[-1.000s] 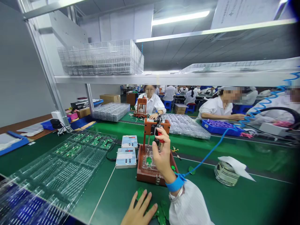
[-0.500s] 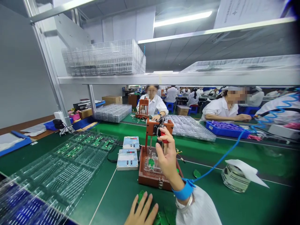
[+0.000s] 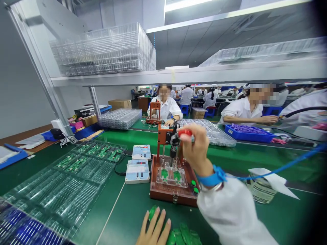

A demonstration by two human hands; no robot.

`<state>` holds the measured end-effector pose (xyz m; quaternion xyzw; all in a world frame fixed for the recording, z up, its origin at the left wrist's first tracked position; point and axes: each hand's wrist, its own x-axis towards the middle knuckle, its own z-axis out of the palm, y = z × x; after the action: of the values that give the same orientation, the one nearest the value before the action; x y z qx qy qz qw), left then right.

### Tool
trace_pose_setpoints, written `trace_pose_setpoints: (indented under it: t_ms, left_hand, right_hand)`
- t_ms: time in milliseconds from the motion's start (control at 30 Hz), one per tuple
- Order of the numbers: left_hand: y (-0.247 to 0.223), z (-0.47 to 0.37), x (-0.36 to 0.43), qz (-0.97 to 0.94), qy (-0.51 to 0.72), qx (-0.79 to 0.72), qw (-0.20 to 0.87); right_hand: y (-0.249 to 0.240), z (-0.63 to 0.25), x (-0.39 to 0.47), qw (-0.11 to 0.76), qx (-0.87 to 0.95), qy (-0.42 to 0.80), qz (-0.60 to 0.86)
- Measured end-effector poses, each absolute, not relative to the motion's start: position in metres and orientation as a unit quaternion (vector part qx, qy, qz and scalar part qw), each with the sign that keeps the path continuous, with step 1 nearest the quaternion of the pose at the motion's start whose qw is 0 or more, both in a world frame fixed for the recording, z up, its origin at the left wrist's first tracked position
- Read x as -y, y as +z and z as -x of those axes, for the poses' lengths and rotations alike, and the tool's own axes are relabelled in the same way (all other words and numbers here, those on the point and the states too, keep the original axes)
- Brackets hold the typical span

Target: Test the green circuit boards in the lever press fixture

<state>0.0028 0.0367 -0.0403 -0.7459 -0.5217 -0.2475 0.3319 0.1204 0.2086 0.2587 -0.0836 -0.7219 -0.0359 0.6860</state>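
My right hand (image 3: 196,146), with a blue strap at the wrist, is closed on the red knob (image 3: 185,132) of a press lever. Below it stands the press (image 3: 163,192), brown at the base with an orange upright. Two green circuit boards (image 3: 164,175) lie in its clear fixture (image 3: 171,182). My left hand (image 3: 155,228) rests on the green table with fingers spread, a green board (image 3: 152,212) by its fingertips. More green boards (image 3: 184,235) lie in a pile just right of it.
Two small meters (image 3: 137,171) stand left of the press. Farther left lies a clear tray (image 3: 63,190) partly filled with boards. At right are a roll under white paper (image 3: 262,190) and a blue cord. Across the table, a co-worker (image 3: 166,107) sits near a blue bin (image 3: 247,132).
My right hand has moved right and closed on the red knob, and the lever has swung out towards the right. The view has tilted down slightly. My left hand remains on the table.
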Motion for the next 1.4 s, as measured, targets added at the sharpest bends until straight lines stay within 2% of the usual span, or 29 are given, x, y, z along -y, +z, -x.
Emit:
trace_pose_setpoints:
  t_ms: [67, 133, 233, 300, 400, 433, 567, 667, 733, 800, 933, 1033, 1133, 1267, 1400]
  left_hand:
    - [-0.036, -0.001, -0.034, 0.754, -0.218, 0.527, 0.325]
    - [-0.025, 0.003, -0.031, 0.772, -0.180, 0.522, 0.313]
    - [-0.006, 0.009, -0.026, 0.813, -0.146, 0.512, 0.237]
    - [0.004, 0.011, -0.022, 0.829, -0.145, 0.517, 0.156]
    - [0.015, 0.008, -0.019, 0.821, -0.151, 0.548, 0.050]
    - [0.018, 0.005, -0.018, 0.813, -0.155, 0.560, 0.023]
    - [0.028, -0.012, -0.016, 0.778, -0.151, 0.607, -0.066]
    - [0.028, -0.021, -0.017, 0.765, -0.126, 0.622, -0.108]
    - [0.020, -0.021, -0.017, 0.767, -0.119, 0.622, -0.103]
    - [0.007, -0.017, -0.017, 0.775, -0.139, 0.614, -0.052]
    - [-0.017, -0.004, -0.017, 0.781, -0.203, 0.580, 0.114]
    - [-0.016, 0.001, -0.016, 0.784, -0.202, 0.558, 0.182]
    - [-0.002, 0.000, -0.014, 0.796, -0.165, 0.552, 0.187]
    - [0.011, -0.005, -0.010, 0.798, -0.131, 0.569, 0.150]
    - [0.021, -0.004, -0.003, 0.792, -0.160, 0.580, 0.106]
  right_hand:
    - [0.299, -0.114, -0.228, 0.669, 0.727, 0.093, 0.122]
    - [0.332, -0.106, -0.254, 0.598, 0.750, 0.234, 0.156]
    - [0.341, -0.105, -0.289, 0.519, 0.759, 0.289, 0.267]
    - [0.313, -0.118, -0.297, 0.555, 0.730, 0.245, 0.313]
    - [0.236, -0.150, -0.276, 0.656, 0.659, 0.148, 0.337]
    - [0.207, -0.160, -0.263, 0.642, 0.661, 0.152, 0.359]
    - [0.121, -0.185, -0.216, 0.501, 0.762, 0.221, 0.346]
    - [0.108, -0.189, -0.204, 0.325, 0.854, 0.242, 0.327]
    - [0.117, -0.188, -0.206, 0.233, 0.887, 0.227, 0.329]
    - [0.127, -0.188, -0.210, 0.197, 0.907, 0.203, 0.313]
    - [0.127, -0.188, -0.213, 0.229, 0.920, 0.173, 0.265]
    - [0.115, -0.182, -0.208, 0.282, 0.909, 0.155, 0.266]
    - [0.111, -0.167, -0.197, 0.296, 0.911, 0.130, 0.254]
    - [0.125, -0.145, -0.187, 0.246, 0.931, 0.120, 0.240]
    - [0.135, -0.139, -0.186, 0.213, 0.936, 0.136, 0.247]
